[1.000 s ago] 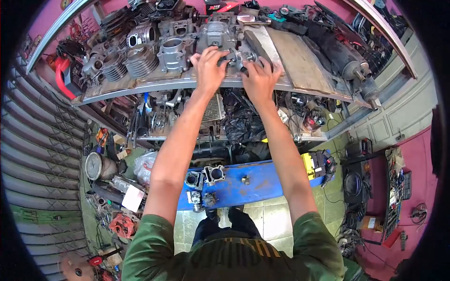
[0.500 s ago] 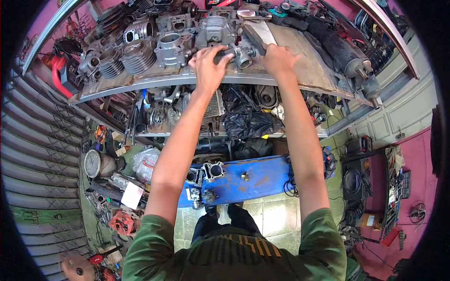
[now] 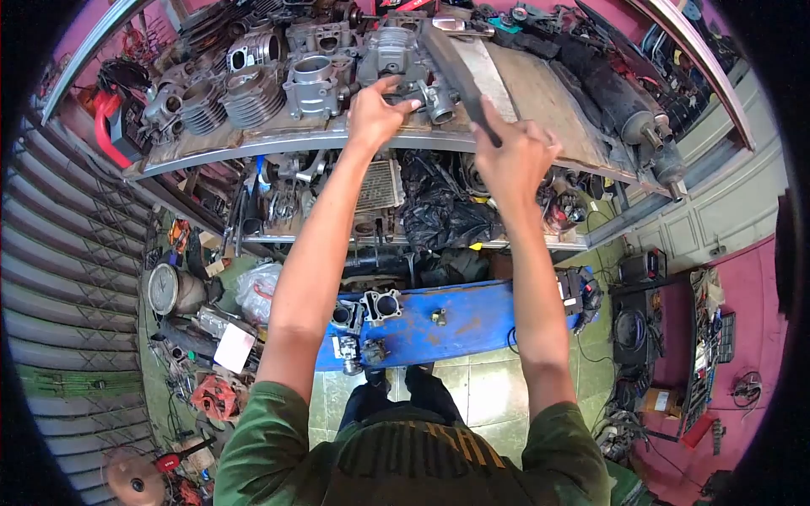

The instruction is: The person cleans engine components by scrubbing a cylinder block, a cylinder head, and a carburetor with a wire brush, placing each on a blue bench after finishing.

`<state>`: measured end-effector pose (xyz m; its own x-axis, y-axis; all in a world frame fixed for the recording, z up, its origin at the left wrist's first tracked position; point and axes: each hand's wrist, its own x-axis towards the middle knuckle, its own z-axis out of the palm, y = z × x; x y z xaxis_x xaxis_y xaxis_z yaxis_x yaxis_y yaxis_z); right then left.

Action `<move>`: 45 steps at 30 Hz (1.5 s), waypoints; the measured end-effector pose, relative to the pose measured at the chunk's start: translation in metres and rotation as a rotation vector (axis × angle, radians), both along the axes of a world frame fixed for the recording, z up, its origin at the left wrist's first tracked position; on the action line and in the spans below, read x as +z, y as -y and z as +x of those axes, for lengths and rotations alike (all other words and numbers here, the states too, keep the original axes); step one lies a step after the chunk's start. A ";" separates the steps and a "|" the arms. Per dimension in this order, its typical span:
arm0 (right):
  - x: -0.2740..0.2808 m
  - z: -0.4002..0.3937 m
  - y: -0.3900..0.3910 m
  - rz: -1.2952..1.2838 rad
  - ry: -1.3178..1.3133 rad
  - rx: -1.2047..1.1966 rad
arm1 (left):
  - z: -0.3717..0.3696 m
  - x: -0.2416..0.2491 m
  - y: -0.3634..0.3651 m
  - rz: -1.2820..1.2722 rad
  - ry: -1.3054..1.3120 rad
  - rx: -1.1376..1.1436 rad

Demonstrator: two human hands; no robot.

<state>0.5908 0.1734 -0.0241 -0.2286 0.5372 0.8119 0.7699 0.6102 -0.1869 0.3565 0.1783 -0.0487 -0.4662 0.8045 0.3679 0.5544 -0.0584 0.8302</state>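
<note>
My right hand (image 3: 516, 152) is closed around the near end of a long, dark, flat strip (image 3: 456, 72), which slants up and away to the left over the shelf top. Beside it, a metal carburetor-like part (image 3: 437, 101) with a round open mouth sits near the shelf's front edge. My left hand (image 3: 377, 114) is just left of that part, thumb and forefinger apart, the thumb tip close to its side. Behind the left hand stands a finned grey engine casting (image 3: 392, 52). Left of the hand is an engine cylinder (image 3: 314, 87) with a round bore.
More finned cylinders (image 3: 253, 99) line the shelf's left side, and an exhaust muffler (image 3: 612, 93) lies at right. The shelf's metal front edge (image 3: 295, 139) runs below my hands. A lower shelf holds a black plastic bag (image 3: 443, 207). Below is a blue bench (image 3: 464, 316) with engine parts.
My right hand has drawn back toward me and to the right, with the dark strip raised in it. The left hand has stayed by the carburetor-like part, its fingers slightly shifted.
</note>
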 end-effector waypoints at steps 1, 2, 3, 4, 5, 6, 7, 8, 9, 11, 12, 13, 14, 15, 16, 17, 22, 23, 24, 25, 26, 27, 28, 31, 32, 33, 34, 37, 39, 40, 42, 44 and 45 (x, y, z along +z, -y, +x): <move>-0.006 -0.003 0.007 -0.004 0.003 0.001 | 0.000 0.004 0.004 -0.030 -0.060 -0.016; -0.011 -0.004 0.015 0.013 0.070 -0.014 | 0.001 0.009 0.007 -0.081 -0.048 -0.048; -0.016 -0.005 0.022 0.032 0.137 -0.029 | 0.001 0.013 0.009 -0.079 -0.047 -0.047; -0.023 -0.002 0.031 0.075 0.130 -0.025 | 0.002 0.014 0.010 -0.085 -0.066 -0.041; -0.031 0.004 0.041 0.073 0.132 -0.026 | 0.003 0.014 0.011 -0.092 -0.086 -0.036; -0.039 0.012 0.051 0.020 0.087 -0.011 | 0.003 0.010 0.011 -0.091 -0.085 -0.038; -0.047 0.019 0.060 -0.033 0.041 0.002 | 0.003 0.003 0.012 -0.014 -0.181 -0.008; -0.053 0.026 0.066 -0.040 0.004 0.016 | 0.003 -0.003 0.011 0.067 -0.275 0.025; -0.047 0.025 0.067 -0.037 0.006 0.016 | 0.004 -0.006 0.011 0.070 -0.272 0.026; -0.034 0.018 0.069 0.046 -0.045 -0.014 | 0.008 -0.013 0.013 0.280 -0.268 -0.036; -0.030 0.010 0.061 0.117 -0.058 0.014 | 0.014 -0.014 0.014 0.331 -0.278 -0.031; -0.029 0.003 0.058 0.115 -0.059 0.011 | 0.021 -0.014 0.014 0.329 -0.278 -0.035; -0.028 -0.004 0.056 0.130 -0.010 0.005 | 0.027 -0.014 0.014 0.360 -0.314 0.012; -0.029 -0.006 0.055 0.144 0.039 -0.001 | 0.030 -0.014 0.014 0.390 -0.351 0.059; -0.039 -0.002 0.058 0.113 0.057 -0.014 | 0.031 -0.017 0.013 0.396 -0.333 0.072; -0.050 0.005 0.065 0.116 0.056 -0.016 | 0.031 -0.020 0.011 0.399 -0.333 0.070; -0.060 0.020 0.083 0.051 -0.032 -0.008 | 0.041 -0.023 0.017 0.450 -0.365 0.047; -0.050 0.018 0.079 0.077 -0.072 0.003 | 0.045 -0.022 0.019 0.445 -0.387 0.062; -0.045 0.013 0.072 0.102 -0.046 -0.021 | 0.048 -0.020 0.020 0.436 -0.400 0.057; -0.042 0.008 0.067 0.094 -0.026 -0.026 | 0.049 -0.026 0.015 0.430 -0.397 0.052; -0.047 0.009 0.067 0.100 -0.006 -0.015 | 0.049 -0.030 0.009 0.449 -0.404 0.075; -0.055 0.009 0.066 0.106 0.012 -0.005 | 0.048 -0.034 0.005 0.469 -0.413 0.097; -0.069 0.013 0.073 0.101 0.011 -0.009 | 0.050 -0.032 0.009 0.428 -0.455 0.130; -0.089 0.024 0.086 0.006 -0.033 0.026 | 0.050 -0.029 0.011 0.447 -0.455 0.136; -0.089 0.026 0.084 0.040 -0.074 0.032 | 0.051 -0.029 0.010 0.445 -0.454 0.133; -0.084 0.026 0.082 0.074 -0.115 0.038 | 0.052 -0.025 0.009 0.456 -0.401 0.110; -0.067 0.022 0.078 0.069 -0.111 0.013 | 0.053 -0.025 0.009 0.465 -0.347 0.088; -0.054 0.015 0.052 0.110 -0.050 -0.018 | 0.048 -0.025 0.005 0.460 -0.343 0.129; -0.072 0.022 0.060 0.062 -0.047 0.008 | 0.045 -0.026 0.008 0.422 -0.356 0.147; -0.084 0.026 0.063 0.022 -0.040 0.039 | 0.043 -0.024 0.008 0.390 -0.365 0.173; -0.099 0.033 0.071 0.011 -0.095 0.056 | 0.041 -0.022 0.010 0.324 -0.362 0.188; -0.098 0.033 0.066 0.001 -0.131 0.061 | 0.039 -0.022 0.010 0.319 -0.346 0.196; -0.084 0.027 0.058 0.026 -0.150 0.052 | 0.038 -0.023 0.008 0.314 -0.329 0.199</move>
